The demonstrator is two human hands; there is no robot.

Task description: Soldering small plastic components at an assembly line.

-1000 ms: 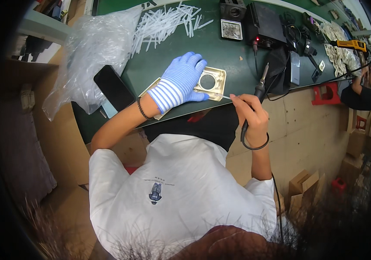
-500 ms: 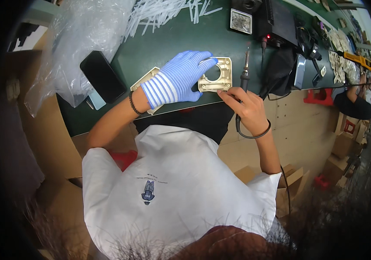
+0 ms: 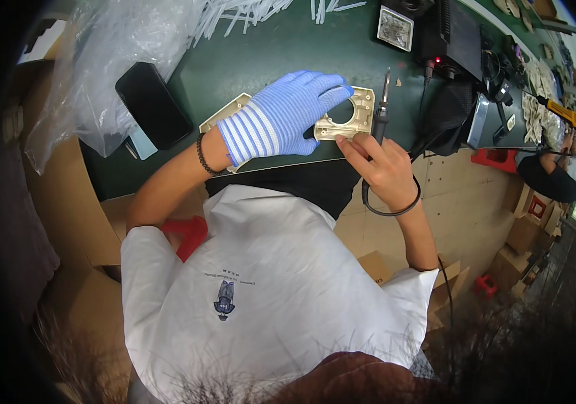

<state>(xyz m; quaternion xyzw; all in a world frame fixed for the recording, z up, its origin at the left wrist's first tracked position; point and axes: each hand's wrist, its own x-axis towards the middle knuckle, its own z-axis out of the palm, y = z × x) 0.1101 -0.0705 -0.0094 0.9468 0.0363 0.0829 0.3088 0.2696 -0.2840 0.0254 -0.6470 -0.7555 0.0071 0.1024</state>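
Observation:
My left hand (image 3: 288, 113), in a blue striped glove, grips the left side of a cream plastic housing (image 3: 362, 120) with a round opening. Its fingers lie over the far side and its thumb is at the near side. Another cream part (image 3: 226, 114) sticks out from under the glove and wrist, mostly hidden. My bare right hand (image 3: 384, 167) is closed round a soldering iron (image 3: 381, 121), whose metal tip points away from me, to the right of the housing. The right fingertips touch the housing's near right corner.
At the left lie a black phone (image 3: 153, 106) and a clear plastic bag (image 3: 109, 60). White plastic strips (image 3: 237, 15) are heaped at the back. A black soldering station (image 3: 460, 44) and a square metal tray (image 3: 395, 29) stand back right. Another person (image 3: 557, 172) sits far right.
The view has tilted slightly, so the bench things appear shifted. The housing is turned a little and sits slightly further right in view. Both hands keep their holds.

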